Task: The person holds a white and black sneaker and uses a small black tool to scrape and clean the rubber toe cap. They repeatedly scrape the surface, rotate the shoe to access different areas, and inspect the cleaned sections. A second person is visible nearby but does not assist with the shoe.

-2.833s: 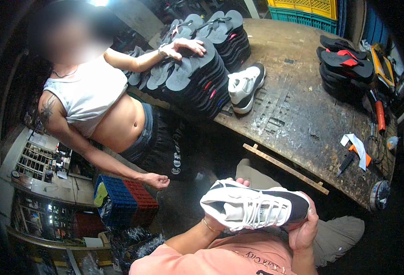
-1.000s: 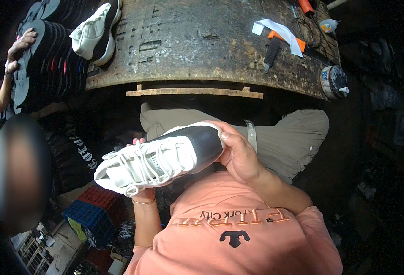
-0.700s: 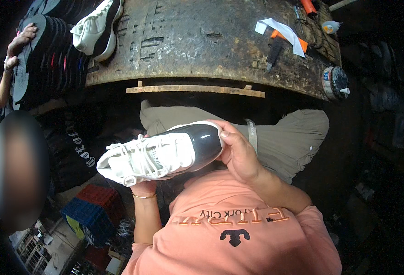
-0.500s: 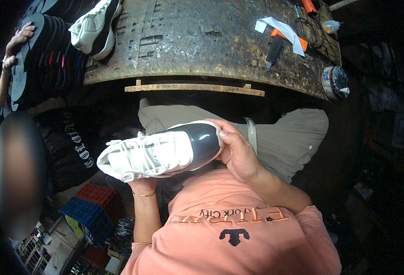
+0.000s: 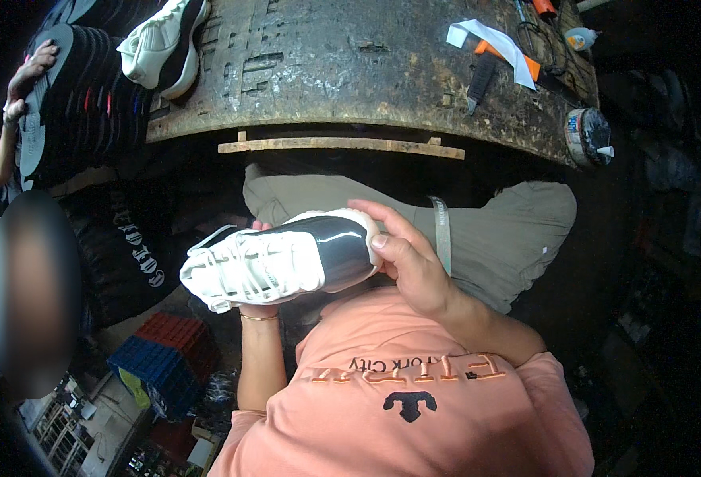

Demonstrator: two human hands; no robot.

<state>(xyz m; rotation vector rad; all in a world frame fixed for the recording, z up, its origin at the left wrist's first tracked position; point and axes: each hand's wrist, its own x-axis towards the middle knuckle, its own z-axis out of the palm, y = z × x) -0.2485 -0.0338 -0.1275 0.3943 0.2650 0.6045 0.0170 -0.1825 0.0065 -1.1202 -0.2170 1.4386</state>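
Note:
A white sneaker (image 5: 259,262) with a glossy black toe band and white laces lies across my lap, held in both hands with its toe to the right. My right hand (image 5: 404,250) grips the toe end, thumb on top and fingers round the far side. From below, my left hand (image 5: 260,311) supports the heel half; most of its palm and fingers are hidden under the shoe, with a few fingertips showing at the far edge. A bracelet circles the left wrist.
A worn workbench (image 5: 311,87) stands ahead, bearing another white sneaker (image 5: 160,48), a cutter knife (image 5: 482,83), a white strip (image 5: 497,44) and a round tin (image 5: 585,135). At left, a co-worker's hand (image 5: 32,75) rests on stacked soles (image 5: 48,103). Crates (image 5: 160,358) stand lower left.
The sneaker has turned slightly and shifted a little to the right at its heel. Fingertips of my left hand now show at its far edge. My right hand keeps its grip.

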